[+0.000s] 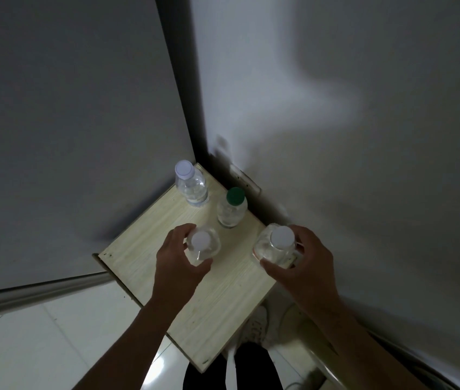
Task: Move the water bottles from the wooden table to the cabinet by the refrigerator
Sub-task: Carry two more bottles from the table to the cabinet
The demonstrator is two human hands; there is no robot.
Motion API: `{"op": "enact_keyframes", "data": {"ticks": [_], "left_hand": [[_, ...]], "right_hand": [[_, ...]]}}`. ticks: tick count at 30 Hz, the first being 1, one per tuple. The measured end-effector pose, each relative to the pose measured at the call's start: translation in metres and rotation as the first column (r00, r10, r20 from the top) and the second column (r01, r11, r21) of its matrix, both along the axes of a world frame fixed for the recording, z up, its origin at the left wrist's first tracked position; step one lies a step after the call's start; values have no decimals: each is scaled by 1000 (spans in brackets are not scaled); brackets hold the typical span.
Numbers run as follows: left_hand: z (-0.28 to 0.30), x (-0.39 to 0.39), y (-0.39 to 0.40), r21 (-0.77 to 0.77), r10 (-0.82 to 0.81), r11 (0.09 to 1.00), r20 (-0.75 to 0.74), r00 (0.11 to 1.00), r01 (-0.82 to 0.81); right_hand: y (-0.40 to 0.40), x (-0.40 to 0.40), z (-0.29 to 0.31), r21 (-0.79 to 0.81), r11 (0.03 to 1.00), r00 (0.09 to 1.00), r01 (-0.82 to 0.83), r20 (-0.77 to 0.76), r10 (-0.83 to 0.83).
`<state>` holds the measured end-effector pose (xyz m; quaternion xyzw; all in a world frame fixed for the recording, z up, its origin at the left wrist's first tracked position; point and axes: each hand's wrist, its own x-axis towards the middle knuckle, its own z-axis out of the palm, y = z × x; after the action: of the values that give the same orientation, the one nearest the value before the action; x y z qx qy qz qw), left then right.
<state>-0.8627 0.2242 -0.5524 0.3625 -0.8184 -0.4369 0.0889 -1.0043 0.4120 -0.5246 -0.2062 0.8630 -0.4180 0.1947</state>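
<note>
Clasping upright bottles over cabinet top (150,257), left grip (179,261) white-capped bottle (203,244), right grip (304,261) another (275,244)

— What kind of place are you in?

— I think it is a room in a home, in a dim corner. I stand at a small cabinet (195,299) with a pale wood top. A big grey fridge side (68,122) is right next to it.

— What else shows it?

— The floor (62,333) is white shiny tile. The wall (363,136) is plain and white. Water bottles (230,209) stand on the cabinet top, like drinks people keep at home. I cannot tell if it is the kitchen.
</note>
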Motion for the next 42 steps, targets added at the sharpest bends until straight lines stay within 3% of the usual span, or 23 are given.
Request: {"op": "enact_keyframes", "data": {"ticks": [5, 13, 25, 34, 42], "left_hand": [[-1, 11, 3, 70, 5, 998, 72, 997, -10], [-4, 21, 0, 50, -10, 999, 100, 995, 5], [-1, 22, -2, 32, 0, 999, 95, 995, -3], [47, 17, -11, 69, 7, 997, 123, 992, -16], [129, 11, -17, -40, 4, 999, 116, 993, 1]], "right_hand": [[1, 4, -11, -3, 1000, 1000, -17, -15, 17], [2, 4, -28, -29, 999, 998, 36, -53, -37], [2, 0, -38, 32, 999, 992, 21, 125, -25], [-4, -17, 26, 58, 994, 992, -94, 88, 89], [-14, -28, 131, -29, 981, 971, -192, -151, 186]]}}
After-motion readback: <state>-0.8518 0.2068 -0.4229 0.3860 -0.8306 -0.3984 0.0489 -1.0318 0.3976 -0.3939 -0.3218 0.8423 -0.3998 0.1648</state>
